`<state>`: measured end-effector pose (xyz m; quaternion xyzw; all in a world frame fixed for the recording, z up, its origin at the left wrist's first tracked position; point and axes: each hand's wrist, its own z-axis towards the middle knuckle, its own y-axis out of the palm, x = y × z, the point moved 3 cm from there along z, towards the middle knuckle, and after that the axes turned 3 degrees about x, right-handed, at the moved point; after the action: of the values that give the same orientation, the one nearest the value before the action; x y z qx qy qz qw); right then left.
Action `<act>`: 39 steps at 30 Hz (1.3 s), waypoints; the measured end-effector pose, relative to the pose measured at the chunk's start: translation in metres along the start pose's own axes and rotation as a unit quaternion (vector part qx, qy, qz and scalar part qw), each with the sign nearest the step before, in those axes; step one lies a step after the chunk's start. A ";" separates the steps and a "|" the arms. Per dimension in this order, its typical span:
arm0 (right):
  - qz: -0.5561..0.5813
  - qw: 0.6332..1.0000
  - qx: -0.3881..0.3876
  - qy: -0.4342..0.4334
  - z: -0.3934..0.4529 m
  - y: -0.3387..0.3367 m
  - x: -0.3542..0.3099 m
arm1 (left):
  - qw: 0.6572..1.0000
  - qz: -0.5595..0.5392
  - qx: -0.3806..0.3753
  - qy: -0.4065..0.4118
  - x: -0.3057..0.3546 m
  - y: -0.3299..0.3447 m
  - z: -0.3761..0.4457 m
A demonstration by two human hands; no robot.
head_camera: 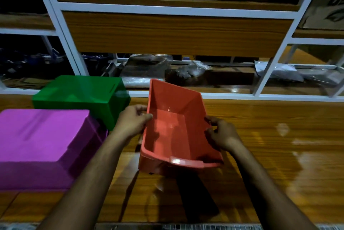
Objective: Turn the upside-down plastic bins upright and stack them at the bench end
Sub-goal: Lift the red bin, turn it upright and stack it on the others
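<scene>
Far left: a magenta rectangular plastic bin [42, 146], base uppermost, resting mouth-down on the glossy wooden bench [270, 146]. Behind it and touching its far right corner, a green rectangular plastic bin [81, 95], likewise inverted. Neither has yet been turned.

Centre: an orange-red rectangular plastic bin [173, 131], mouth up, held between both hands. Its long axis runs away from the person toward the white-framed shelving [176, 10], tilted slightly leftward at the far end. The near lipped end appears lifted just clear of the bench, with a dark shadow beneath; contact cannot be confirmed.

The left hand [133, 121] grips the left long rim, thumb hooked over the edge and fingers on the outer wall. The right hand [221, 134] grips the right long rim nearer the person, fingers curled over the rim. Both forearms reach forward and converge on the bin, so the hands sit opposite each other across its short axis.

Judgement: this bin is already righted, and the coming move is a sideways carry to a bench end; which end is meant cannot be told. The bare bench to the right favours that direction.
</scene>
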<state>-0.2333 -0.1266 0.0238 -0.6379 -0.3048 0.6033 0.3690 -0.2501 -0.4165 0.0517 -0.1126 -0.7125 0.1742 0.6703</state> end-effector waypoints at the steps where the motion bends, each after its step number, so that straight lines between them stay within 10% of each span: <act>1: 0.023 1.000 0.008 0.000 -0.001 0.003 0.001 | 1.000 -0.005 -0.009 -0.017 -0.011 -0.001 0.002; 9: 0.126 0.991 0.035 -0.002 -0.004 0.008 -0.004 | 0.990 -0.096 -0.045 -0.093 -0.050 -0.002 -0.006; 13: 0.393 0.907 -0.021 0.148 0.000 0.013 -0.001 | 0.984 -0.132 -0.033 -0.112 -0.045 -0.001 -0.003; 25: 0.540 0.823 -0.102 0.144 -0.028 -0.002 0.045 | 0.929 -0.258 -0.223 -0.142 -0.034 0.015 -0.004; 39: 0.617 0.757 0.121 0.178 -0.184 -0.136 0.199 | 0.853 -0.244 -0.449 -0.103 0.089 0.213 -0.058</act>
<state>-0.0258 0.0943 0.0295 -0.7338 0.3020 0.6074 0.0385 -0.2145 -0.1806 0.0507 -0.2053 -0.7828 -0.3237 0.4902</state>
